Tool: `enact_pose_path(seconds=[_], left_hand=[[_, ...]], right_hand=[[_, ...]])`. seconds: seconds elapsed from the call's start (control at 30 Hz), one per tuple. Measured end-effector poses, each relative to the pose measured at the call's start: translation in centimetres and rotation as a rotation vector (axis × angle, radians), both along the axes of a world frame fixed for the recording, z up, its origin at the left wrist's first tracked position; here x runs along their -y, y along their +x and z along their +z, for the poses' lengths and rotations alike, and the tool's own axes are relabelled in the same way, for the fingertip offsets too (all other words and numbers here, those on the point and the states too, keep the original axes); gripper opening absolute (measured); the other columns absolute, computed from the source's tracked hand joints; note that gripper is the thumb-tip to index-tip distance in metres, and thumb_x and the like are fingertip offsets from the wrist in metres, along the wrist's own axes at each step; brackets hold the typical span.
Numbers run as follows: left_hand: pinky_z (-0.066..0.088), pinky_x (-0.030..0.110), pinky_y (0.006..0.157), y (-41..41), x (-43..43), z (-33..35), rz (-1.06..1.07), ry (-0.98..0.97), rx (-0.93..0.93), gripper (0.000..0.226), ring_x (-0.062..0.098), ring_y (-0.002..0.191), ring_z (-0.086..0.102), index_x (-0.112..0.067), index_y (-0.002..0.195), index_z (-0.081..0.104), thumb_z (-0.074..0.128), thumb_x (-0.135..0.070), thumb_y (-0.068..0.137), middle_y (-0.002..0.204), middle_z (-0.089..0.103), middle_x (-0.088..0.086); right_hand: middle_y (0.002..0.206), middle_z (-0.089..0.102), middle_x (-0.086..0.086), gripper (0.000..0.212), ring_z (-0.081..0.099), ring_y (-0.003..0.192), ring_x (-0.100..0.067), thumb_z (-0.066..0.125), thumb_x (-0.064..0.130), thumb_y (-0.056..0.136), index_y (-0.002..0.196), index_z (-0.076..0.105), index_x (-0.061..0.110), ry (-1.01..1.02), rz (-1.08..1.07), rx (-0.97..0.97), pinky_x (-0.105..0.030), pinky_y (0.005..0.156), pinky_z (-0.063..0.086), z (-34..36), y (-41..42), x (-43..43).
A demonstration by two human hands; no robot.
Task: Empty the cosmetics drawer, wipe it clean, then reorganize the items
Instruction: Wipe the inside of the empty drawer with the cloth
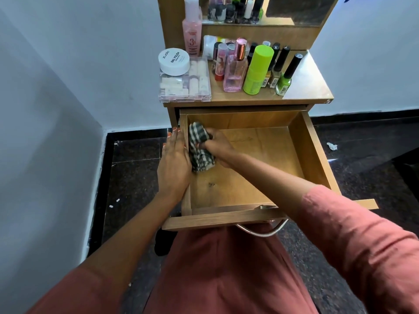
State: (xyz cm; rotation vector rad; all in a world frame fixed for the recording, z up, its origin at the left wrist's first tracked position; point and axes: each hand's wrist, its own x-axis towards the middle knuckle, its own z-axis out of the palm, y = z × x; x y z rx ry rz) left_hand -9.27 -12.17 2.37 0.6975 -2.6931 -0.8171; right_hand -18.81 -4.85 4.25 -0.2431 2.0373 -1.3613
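The wooden drawer (pixel 317 155) is pulled out and holds no cosmetics. A green-and-white checked cloth (pixel 199 148) is pressed against the inner left wall of the drawer, bunched in my right hand (pixel 217 146). Flat against the outside of that same left wall lies my left hand (pixel 174 164), fingers together, holding nothing. The cosmetics stand on the tabletop above: a white nail polish jar (pixel 174 61) on a clear compartment box (pixel 184 83), a pink perfume bottle (pixel 233 69), a lime green bottle (pixel 257 70), and several nail polish bottles (pixel 286 73).
A tall pink bottle (pixel 192 28) stands at the back left of the tabletop under a mirror (pixel 283 10). A metal handle (pixel 260 232) hangs from the drawer front near my lap. White walls close in on the left; dark floor (pixel 362 166) carries small paper scraps.
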Motion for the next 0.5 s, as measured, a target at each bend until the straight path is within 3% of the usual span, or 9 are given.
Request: enact_pose_path(seconds=[0.13, 0.2, 0.4, 0.5], left_hand=[[0.014, 0.034, 0.120, -0.1, 0.0, 0.2, -0.005, 0.005, -0.004, 0.046, 0.019, 0.144, 0.016, -0.008, 0.144, 0.024, 0.025, -0.010, 0.098, 0.154, 0.022, 0.009], [0.015, 0.034, 0.119, -0.3, 0.1, 0.4, -0.009, 0.021, -0.009, 0.046, 0.019, 0.144, 0.016, -0.008, 0.144, 0.023, 0.025, -0.010, 0.099, 0.154, 0.022, 0.010], [0.025, 0.038, 0.116, -0.1, 0.4, 0.5, 0.004, 0.070, -0.003, 0.045, 0.018, 0.144, 0.017, -0.011, 0.145, 0.023, 0.026, -0.014, 0.100, 0.155, 0.021, 0.005], [0.027, 0.039, 0.116, -0.2, 0.6, 0.6, -0.016, 0.050, -0.012, 0.045, 0.017, 0.143, 0.018, -0.009, 0.144, 0.024, 0.027, -0.013, 0.100, 0.154, 0.022, 0.006]], right_hand=[[0.116, 0.061, -0.023, 0.034, 0.059, 0.106, -0.034, 0.051, -0.007, 0.084, 0.118, 0.053, 0.000, -0.024, -0.092, -0.027, -0.039, 0.088, 0.049, 0.0, -1.3, 1.3], [0.115, 0.061, -0.020, 0.033, 0.059, 0.103, -0.027, 0.052, -0.007, 0.084, 0.116, 0.054, -0.001, -0.039, -0.062, -0.063, -0.036, 0.087, 0.048, -0.1, -1.0, 1.1], [0.100, 0.056, -0.009, 0.026, 0.055, 0.096, -0.025, 0.051, -0.005, 0.081, 0.096, 0.048, 0.016, 0.006, 0.252, 0.100, -0.043, 0.089, 0.049, -0.6, 2.3, -1.9], [0.089, 0.055, -0.006, 0.025, 0.055, 0.086, -0.022, 0.054, -0.008, 0.078, 0.081, 0.051, 0.017, 0.070, 0.415, 0.136, -0.036, 0.077, 0.050, -1.0, 4.2, -3.5]])
